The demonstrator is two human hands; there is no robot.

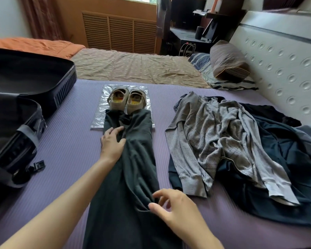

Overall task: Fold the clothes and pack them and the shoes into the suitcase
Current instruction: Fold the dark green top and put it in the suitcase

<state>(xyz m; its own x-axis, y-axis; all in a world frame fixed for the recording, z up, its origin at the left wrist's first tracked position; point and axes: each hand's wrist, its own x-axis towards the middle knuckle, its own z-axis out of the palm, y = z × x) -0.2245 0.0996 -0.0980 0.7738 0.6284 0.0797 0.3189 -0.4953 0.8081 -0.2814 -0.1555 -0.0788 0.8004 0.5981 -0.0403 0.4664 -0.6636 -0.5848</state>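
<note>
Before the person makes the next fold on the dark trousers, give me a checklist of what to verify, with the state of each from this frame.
1. Dark trousers laid out lengthwise on the purple mat: ok.
2. Left hand flat on the trousers: ok.
3. Right hand gripping the cloth: cannot tell, fingers curled at its edge.
4. Far trouser end clear of the shoes: not ok, it overlaps them and the plastic bag.
5. Suitcase open: ok.
6. Clothes pile folded: not ok.

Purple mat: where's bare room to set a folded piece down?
Bare mat lies between the open suitcase and the dark trousers; a narrower strip runs between trousers and clothes pile. The right side is crowded.
</note>
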